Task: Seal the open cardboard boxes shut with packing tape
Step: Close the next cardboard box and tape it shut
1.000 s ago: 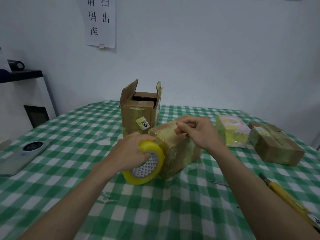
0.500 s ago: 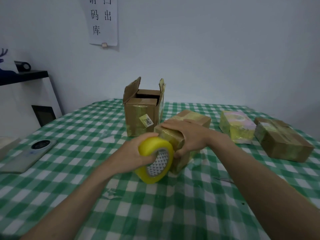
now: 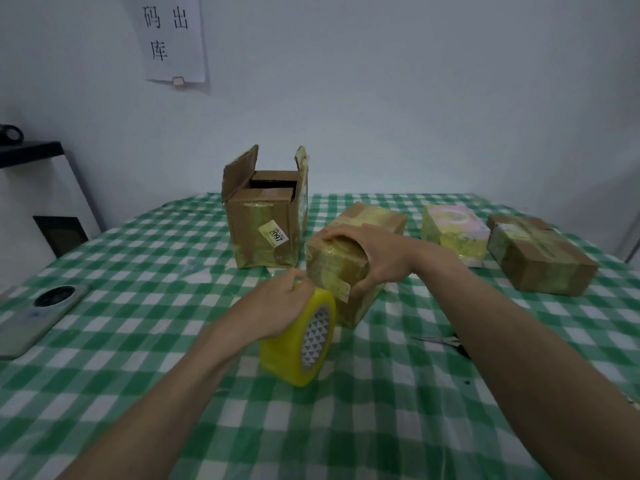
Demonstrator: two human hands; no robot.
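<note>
Head view: the left hand grips the yellow tape roll standing on the checked table, its fingertips hidden behind the roll. The right hand clasps the taped box, covering its top edge. Behind stands the open box. Small scissors are partly hidden by the right forearm.

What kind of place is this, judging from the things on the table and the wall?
Probably a small parcel packing or dispatch room, not a big warehouse. Taped cardboard boxes lie on a checked tablecloth, a left hand holds a packing tape roll, and a paper notice hangs on the wall.
</note>
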